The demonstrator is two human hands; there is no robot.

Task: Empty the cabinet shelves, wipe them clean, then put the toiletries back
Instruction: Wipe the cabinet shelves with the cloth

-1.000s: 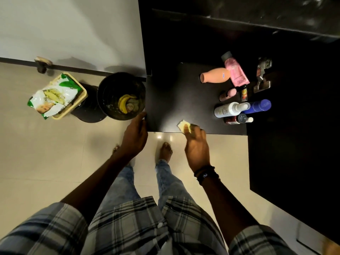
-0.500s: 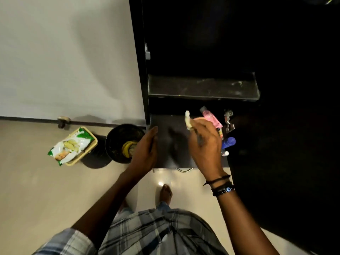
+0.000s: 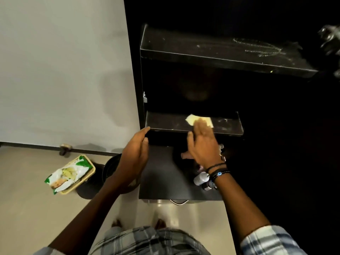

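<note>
Shelves emptied, wiping under way: the right hand, fingers flat, presses a yellow cloth on the middle shelf. The left hand, fingers relaxed, touches its left corner. The upper shelf looks dusty; toiletry bottles wait below.

The right grip presses a yellow cloth flat on the shelf; the left grip touches the shelf's left front corner.
</note>
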